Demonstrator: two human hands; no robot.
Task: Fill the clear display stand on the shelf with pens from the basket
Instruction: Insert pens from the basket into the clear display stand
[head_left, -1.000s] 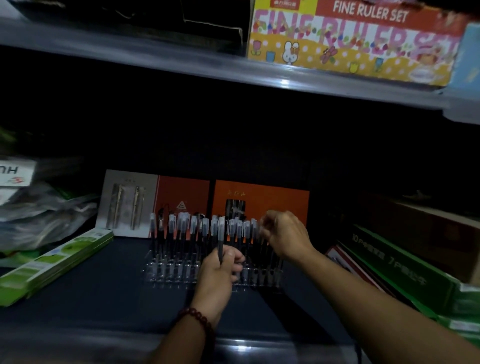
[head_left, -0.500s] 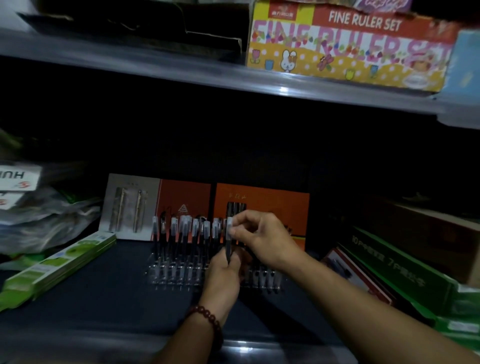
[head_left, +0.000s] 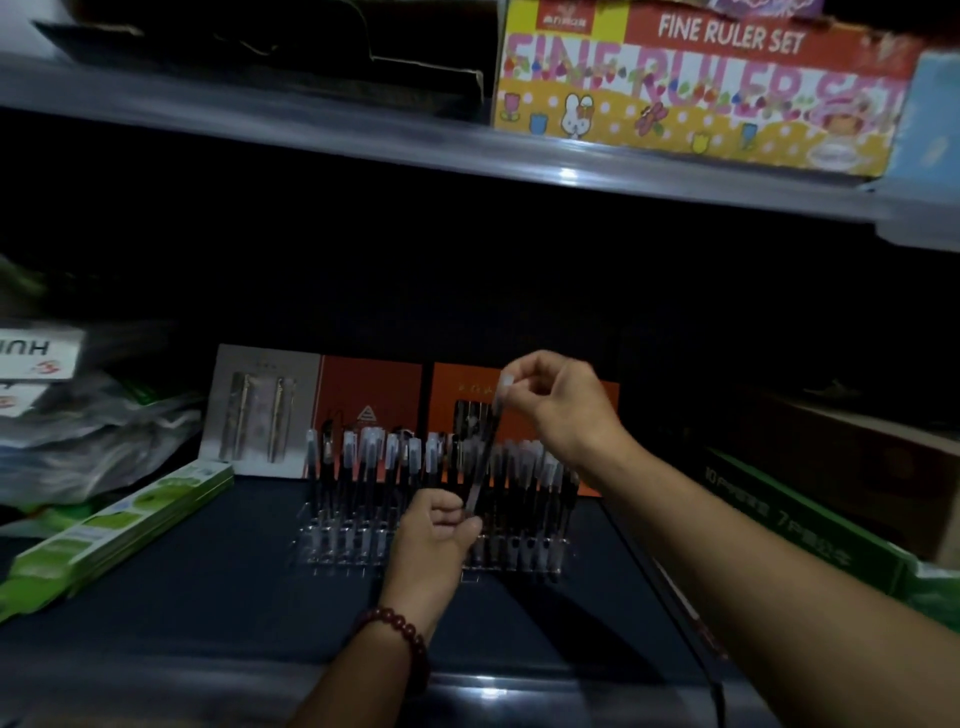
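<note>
The clear display stand (head_left: 332, 545) sits on the dark shelf, holding several black pens with frosted caps (head_left: 371, 457) upright in rows. My right hand (head_left: 561, 400) pinches the capped top of one black pen (head_left: 485, 457) and holds it raised above the stand's middle. My left hand (head_left: 436, 530), with a bead bracelet on its wrist, is curled in front of the stand, its fingertips at that pen's lower end. The basket is out of view.
Orange and grey pen gift boxes (head_left: 363, 400) stand behind the stand. Green flat packs (head_left: 119, 525) lie at the left, green boxes (head_left: 810, 525) at the right. The upper shelf edge (head_left: 566, 171) carries a ruler-set box (head_left: 701, 88).
My right hand came from the stand's right side to the pen my left hand held, took its cap end and lifted it up. My left hand lowered slightly.
</note>
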